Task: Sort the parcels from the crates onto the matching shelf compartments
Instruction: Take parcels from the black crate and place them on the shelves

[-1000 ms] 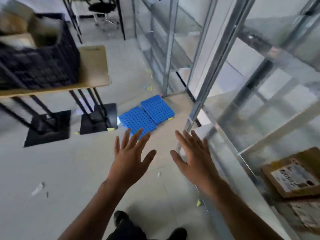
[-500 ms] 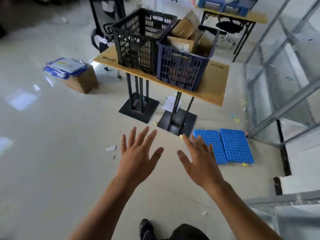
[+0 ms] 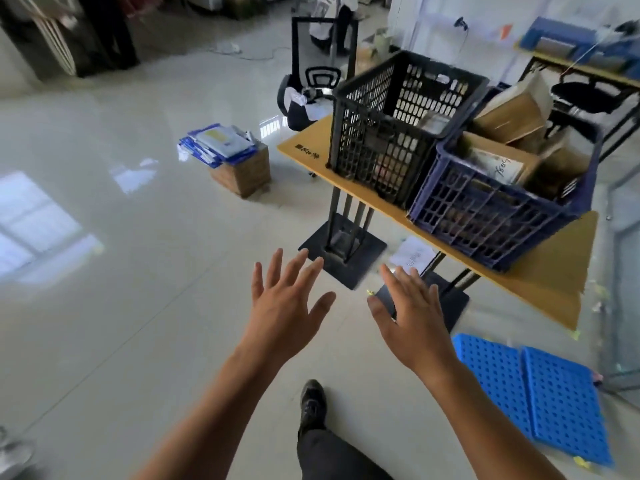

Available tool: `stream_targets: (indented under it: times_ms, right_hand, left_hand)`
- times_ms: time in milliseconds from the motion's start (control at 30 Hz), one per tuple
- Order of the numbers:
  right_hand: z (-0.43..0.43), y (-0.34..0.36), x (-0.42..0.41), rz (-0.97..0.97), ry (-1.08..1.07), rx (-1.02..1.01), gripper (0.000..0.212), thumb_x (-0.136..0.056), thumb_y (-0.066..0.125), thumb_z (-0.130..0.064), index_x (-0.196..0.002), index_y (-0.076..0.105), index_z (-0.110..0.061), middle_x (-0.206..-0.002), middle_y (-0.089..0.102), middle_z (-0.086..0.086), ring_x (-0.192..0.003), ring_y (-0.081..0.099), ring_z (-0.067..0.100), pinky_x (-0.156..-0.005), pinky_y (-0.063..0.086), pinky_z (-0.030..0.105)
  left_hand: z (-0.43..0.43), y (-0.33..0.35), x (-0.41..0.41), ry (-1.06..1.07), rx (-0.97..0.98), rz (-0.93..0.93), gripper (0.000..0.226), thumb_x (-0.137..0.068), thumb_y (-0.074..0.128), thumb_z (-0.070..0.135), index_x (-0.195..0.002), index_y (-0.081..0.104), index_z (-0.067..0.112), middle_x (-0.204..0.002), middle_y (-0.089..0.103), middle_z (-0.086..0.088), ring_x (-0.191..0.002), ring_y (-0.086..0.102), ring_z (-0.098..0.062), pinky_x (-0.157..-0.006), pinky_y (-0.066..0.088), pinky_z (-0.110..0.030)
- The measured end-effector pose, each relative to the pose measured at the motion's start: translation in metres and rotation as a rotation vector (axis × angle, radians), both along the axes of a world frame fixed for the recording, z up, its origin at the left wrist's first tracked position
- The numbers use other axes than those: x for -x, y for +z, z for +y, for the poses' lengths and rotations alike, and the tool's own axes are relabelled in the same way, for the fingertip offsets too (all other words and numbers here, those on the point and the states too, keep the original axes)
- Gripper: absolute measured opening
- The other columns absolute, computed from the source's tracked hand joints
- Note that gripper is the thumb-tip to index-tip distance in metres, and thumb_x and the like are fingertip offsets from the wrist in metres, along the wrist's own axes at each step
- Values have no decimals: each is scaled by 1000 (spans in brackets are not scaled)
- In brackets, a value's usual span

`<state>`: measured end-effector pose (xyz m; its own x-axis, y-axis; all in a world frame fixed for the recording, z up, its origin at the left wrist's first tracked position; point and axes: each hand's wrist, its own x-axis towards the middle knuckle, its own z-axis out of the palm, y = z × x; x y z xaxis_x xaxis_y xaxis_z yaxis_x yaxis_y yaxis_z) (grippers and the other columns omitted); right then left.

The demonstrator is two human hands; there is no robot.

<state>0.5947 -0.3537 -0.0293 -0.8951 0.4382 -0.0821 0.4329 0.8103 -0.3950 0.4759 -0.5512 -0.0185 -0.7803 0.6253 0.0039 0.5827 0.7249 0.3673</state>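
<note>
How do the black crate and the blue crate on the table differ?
Cardboard parcels pile above the blue crate's rim; the black crate's contents sit below its rim. The black crate stands near the table's left end, the blue crate to its right. The black crate looks taller than the blue crate. Both are open-topped and lattice-walled.

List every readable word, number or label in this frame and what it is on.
"7805", roughly, handwritten on the label of a parcel in the blue crate; uncertain.
Black print on the corner of the table: too blurred to read.
Printed sheet on the floor: too blurred.
Letters on a white shirt at the back: cut off, unreadable.
</note>
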Motion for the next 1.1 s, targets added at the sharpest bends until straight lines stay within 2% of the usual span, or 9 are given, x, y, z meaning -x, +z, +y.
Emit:
stream_targets:
  times_ms: [167, 333, 433, 533, 633, 700, 833, 967, 1100]
  right_hand:
    - [49, 9, 86, 50, -33, 30, 82, -92, 8, -77, -164, 15, -39, -174, 15, -1, -161, -1, 18, -130, -1, 50]
    - [93, 29, 157, 107, -66, 30, 76, -99, 16, -74, -164, 18, -35, -173, 18, 1, -161, 1, 18, -130, 8, 52]
    - [118, 39, 194, 133, -97, 2, 77, -97, 15, -73, -165, 17, -36, -173, 19, -1, -161, 1, 17, -131, 6, 51]
    - [143, 39, 227, 153, -142, -36, 76, -97, 14, -74, -164, 15, -39, -173, 18, -3, -159, -5, 10, -129, 1, 44]
    - [167, 40, 262, 165, -219, -65, 76, -96, 14, -76, -164, 13, -41, -172, 17, -5, -154, -9, 2, -129, 4, 44]
    - [179, 43, 283, 161, -282, -79, 74, -98, 16, -74, -164, 13, -41, -173, 16, -4, -156, -9, 4, -131, 6, 47]
    - [197, 56, 320, 85, -413, -85, 79, -94, 15, -74, -164, 12, -40, -174, 13, -3, -160, -6, 13, -131, 3, 47]
    - [215, 65, 344, 41, -501, -121, 81, -92, 14, -74, -165, 12, -39, -174, 13, -2, -161, -4, 15, -131, 1, 48]
    - [234, 66, 352, 10, -561, -114, 81, -92, 14, -74, -165, 12, -39, -174, 11, -3, -160, -6, 14, -131, 2, 49]
  left_hand:
    - [48, 15, 92, -10, 32, 28, 78, -89, 6, 78, -158, 15, 45, -171, 6, 13, -157, -16, -22, -125, -11, -54]
    - [96, 38, 171, -51, -17, 51, 76, -91, 9, 77, -158, 17, 44, -170, 8, 12, -157, -15, -21, -126, -8, -53]
    - [128, 46, 213, -111, -41, 64, 76, -91, 7, 77, -158, 16, 44, -171, 7, 11, -156, -17, -21, -126, -6, -54]
    - [158, 45, 259, -167, -87, 68, 74, -92, 6, 76, -158, 16, 44, -171, 5, 12, -155, -20, -19, -126, -7, -53]
    - [190, 40, 305, -236, -129, 88, 73, -95, 11, 76, -159, 18, 43, -170, 7, 14, -156, -19, -18, -125, -14, -46]
    - [212, 40, 334, -298, -154, 97, 71, -96, 16, 73, -160, 21, 41, -170, 9, 13, -157, -15, -19, -122, -18, -42]
    - [253, 44, 387, -424, -165, 87, 73, -96, 13, 74, -160, 19, 40, -170, 10, 11, -157, -15, -21, -121, -18, -42]
    - [294, 49, 430, -564, -154, 74, 71, -97, 14, 74, -160, 13, 41, -171, 8, 10, -156, -16, -23, -123, -15, -46]
    - [339, 51, 452, -667, -148, 31, 75, -94, 12, 76, -159, 10, 39, -171, 4, 10, -156, -14, -24, -119, -19, -44]
